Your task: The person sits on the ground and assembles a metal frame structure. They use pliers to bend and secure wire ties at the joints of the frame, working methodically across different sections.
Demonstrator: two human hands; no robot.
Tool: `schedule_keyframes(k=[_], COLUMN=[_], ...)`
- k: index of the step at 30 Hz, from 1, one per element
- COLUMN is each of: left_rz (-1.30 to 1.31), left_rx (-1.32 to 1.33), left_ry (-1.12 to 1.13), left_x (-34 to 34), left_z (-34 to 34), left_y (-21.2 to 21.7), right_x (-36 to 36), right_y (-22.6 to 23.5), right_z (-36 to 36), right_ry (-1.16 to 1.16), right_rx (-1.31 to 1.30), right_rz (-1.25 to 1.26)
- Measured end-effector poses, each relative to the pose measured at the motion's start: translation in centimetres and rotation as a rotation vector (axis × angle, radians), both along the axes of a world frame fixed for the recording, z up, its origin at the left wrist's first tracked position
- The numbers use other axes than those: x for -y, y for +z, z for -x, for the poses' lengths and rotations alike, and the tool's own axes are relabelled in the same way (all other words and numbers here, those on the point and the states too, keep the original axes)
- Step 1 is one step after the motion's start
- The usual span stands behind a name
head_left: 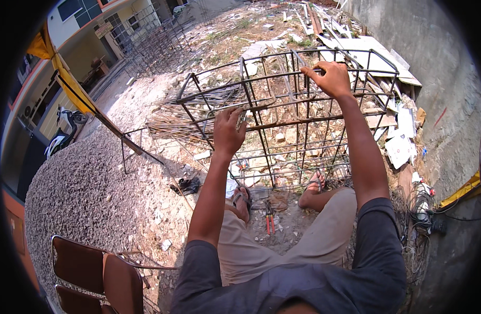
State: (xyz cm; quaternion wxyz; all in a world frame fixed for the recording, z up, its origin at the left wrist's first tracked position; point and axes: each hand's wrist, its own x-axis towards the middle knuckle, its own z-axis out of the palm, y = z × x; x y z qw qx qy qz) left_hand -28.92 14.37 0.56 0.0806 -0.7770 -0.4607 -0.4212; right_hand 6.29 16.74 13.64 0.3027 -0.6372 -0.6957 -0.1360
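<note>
A rebar cage [307, 125] of dark rods and square stirrups stands across the ground in front of me. My right hand [332, 79] grips its upper far bar, fingers curled over and thumb stretched left along it. Lower and further left, my left hand [229, 128] is closed at a near bar of the cage; the fingers partly hide the contact. Between my sandalled feet lies a pair of pincers [270, 222] with red handles, apart from both hands.
Loose rods [183, 120] lie left beyond the cage. A gravel heap [78, 183], a brown chair [122, 282] and a yellow tarp [73, 86] are on the left. White broken boards [374, 57] lean near the concrete wall [434, 63]. Tangled cables [422, 209] sit at right.
</note>
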Motion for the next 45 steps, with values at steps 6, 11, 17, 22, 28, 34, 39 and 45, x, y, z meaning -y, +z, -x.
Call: schedule_keyframes(k=[6, 11, 17, 22, 28, 34, 39, 45], left_rz=[-0.073, -0.094, -0.103, -0.047, 0.032, 0.15, 0.852, 1.129], left_rx=[0.047, 0.098, 0.109, 0.076, 0.145, 0.461, 0.385, 0.334], left_ry=[0.009, 0.027, 0.033, 0.066, -0.01, -0.098, 0.028, 0.347], left_x=[0.0, 0.1, 0.2, 0.6, 0.2, 0.6, -0.4, 0.1], left_z=[-0.9, -1.1, -1.4, -2.4, -2.0, 5.0, 14.5, 22.6], left_y=[-0.9, -1.4, -1.7, -0.8, 0.7, -5.7, -17.7, -33.4], right_x=[-0.6, -0.7, -0.5, -0.8, -1.1, -2.2, -6.1, -10.0], right_y=[-0.6, -0.9, -1.0, -1.5, -0.8, -0.5, -2.2, -1.9], right_z=[0.0, 0.1, 0.0, -0.7, 0.0, 0.0, -0.3, 10.2], right_ry=[0.003, 0.037, 0.036, 0.026, -0.006, 0.018, -0.039, 0.067], right_rx=[0.005, -0.017, -0.012, -0.016, 0.005, -0.002, -0.014, 0.288], right_rz=[-0.065, -0.101, -0.087, -0.093, -0.014, -0.032, -0.336, -0.107])
